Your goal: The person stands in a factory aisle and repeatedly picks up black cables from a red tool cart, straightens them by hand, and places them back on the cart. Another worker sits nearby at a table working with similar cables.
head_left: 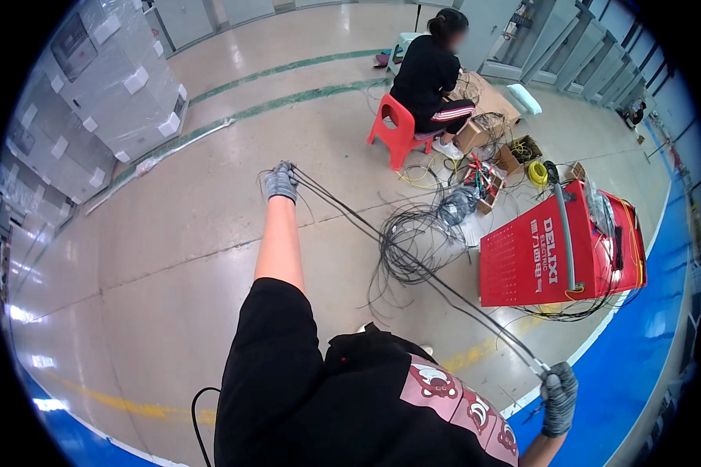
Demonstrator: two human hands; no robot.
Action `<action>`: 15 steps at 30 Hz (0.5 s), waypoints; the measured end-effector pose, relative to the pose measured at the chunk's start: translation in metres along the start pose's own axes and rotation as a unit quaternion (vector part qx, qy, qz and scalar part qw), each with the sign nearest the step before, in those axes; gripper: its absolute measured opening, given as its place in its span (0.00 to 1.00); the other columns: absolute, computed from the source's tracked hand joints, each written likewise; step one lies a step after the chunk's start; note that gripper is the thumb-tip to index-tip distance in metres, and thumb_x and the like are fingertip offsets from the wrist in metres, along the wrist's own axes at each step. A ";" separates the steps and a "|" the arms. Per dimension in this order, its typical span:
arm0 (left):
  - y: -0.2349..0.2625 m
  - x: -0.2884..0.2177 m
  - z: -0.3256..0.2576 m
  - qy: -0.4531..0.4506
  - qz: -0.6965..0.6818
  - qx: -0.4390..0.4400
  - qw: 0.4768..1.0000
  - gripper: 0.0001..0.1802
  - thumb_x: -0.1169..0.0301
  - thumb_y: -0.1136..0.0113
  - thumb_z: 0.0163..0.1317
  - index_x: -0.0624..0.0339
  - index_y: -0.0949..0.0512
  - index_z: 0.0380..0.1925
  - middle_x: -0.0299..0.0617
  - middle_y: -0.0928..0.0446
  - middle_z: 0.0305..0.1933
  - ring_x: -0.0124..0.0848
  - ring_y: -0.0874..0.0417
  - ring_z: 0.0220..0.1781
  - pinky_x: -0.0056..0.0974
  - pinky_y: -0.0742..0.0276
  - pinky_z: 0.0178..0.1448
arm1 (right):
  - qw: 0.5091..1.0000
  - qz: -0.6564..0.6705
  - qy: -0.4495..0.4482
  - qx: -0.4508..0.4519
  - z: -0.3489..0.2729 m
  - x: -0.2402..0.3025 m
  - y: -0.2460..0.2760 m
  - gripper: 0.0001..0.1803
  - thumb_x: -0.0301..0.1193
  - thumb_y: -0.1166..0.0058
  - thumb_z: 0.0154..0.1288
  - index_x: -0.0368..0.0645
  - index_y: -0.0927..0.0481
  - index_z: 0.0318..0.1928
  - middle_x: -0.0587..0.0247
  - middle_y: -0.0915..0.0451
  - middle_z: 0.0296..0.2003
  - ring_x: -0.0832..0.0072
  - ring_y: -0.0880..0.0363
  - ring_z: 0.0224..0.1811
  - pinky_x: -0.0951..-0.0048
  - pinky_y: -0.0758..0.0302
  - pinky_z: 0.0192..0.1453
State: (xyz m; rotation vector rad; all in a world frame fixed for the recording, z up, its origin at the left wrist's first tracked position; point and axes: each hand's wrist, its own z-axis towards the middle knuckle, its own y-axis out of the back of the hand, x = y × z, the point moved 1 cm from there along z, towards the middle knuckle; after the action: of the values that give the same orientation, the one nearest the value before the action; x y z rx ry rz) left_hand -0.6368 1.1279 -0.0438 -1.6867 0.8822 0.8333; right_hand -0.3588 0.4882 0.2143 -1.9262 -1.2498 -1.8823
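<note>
A bundle of thin black cables (341, 206) runs taut on a slant between my two hands. My left hand (281, 182), in a grey glove, is stretched far forward and closed around one end; a few loose cable tips stick out past the fingers. Low at the right, my right hand (559, 398), gloved the same way, grips the other end close to my body. Beneath the stretched cables, a loose tangled coil of black cable (410, 243) lies on the floor.
A red cart (518, 261) with a grey handle and cables on it stands at right. Ahead, a person (424, 82) sits on a red plastic chair (398, 134). Nearby are a tool box (487, 189) and a yellow cable coil (537, 173). Wrapped grey cabinets (121, 86) line the left.
</note>
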 end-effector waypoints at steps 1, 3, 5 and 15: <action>0.005 -0.010 -0.001 0.017 -0.040 0.032 0.999 0.06 0.78 0.45 0.54 0.59 0.26 0.20 0.36 0.33 0.13 0.25 0.35 0.10 0.31 0.41 0.13 | 1.000 -0.005 -0.002 -0.006 0.001 0.002 0.009 0.13 0.39 0.43 0.59 0.44 0.26 0.27 0.74 0.32 0.17 0.86 0.36 0.20 0.83 0.41 0.23; 0.033 -0.013 0.035 0.002 -0.111 -0.034 0.993 0.03 0.76 0.45 0.55 0.58 0.23 0.24 0.36 0.32 0.15 0.26 0.36 0.10 0.31 0.41 0.13 | 0.999 0.001 -0.006 -0.032 0.007 -0.008 0.043 0.13 0.40 0.42 0.59 0.44 0.27 0.30 0.74 0.32 0.18 0.86 0.36 0.19 0.83 0.40 0.23; 0.046 -0.026 0.049 -0.035 -0.131 -0.107 0.985 0.03 0.76 0.46 0.55 0.58 0.23 0.26 0.36 0.32 0.16 0.26 0.35 0.11 0.30 0.40 0.14 | 0.988 0.064 0.010 -0.141 -0.001 -0.038 0.098 0.12 0.37 0.43 0.60 0.44 0.29 0.35 0.74 0.31 0.22 0.86 0.36 0.21 0.84 0.40 0.22; 0.174 0.017 0.074 0.111 0.198 -0.106 0.968 0.36 0.47 0.41 0.54 0.59 0.32 0.57 0.47 0.33 0.61 0.39 0.33 0.61 0.44 0.37 0.64 | 0.990 -0.002 -0.025 -0.138 0.028 0.030 0.060 0.15 0.38 0.43 0.61 0.43 0.26 0.43 0.78 0.35 0.22 0.89 0.41 0.21 0.84 0.47 0.21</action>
State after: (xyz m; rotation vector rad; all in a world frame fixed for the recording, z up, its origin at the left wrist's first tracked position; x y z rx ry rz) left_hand -0.7872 1.1584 -0.1557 -1.8426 1.3563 1.0473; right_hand -0.3033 0.4813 0.2607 -2.1161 -1.0519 -2.1172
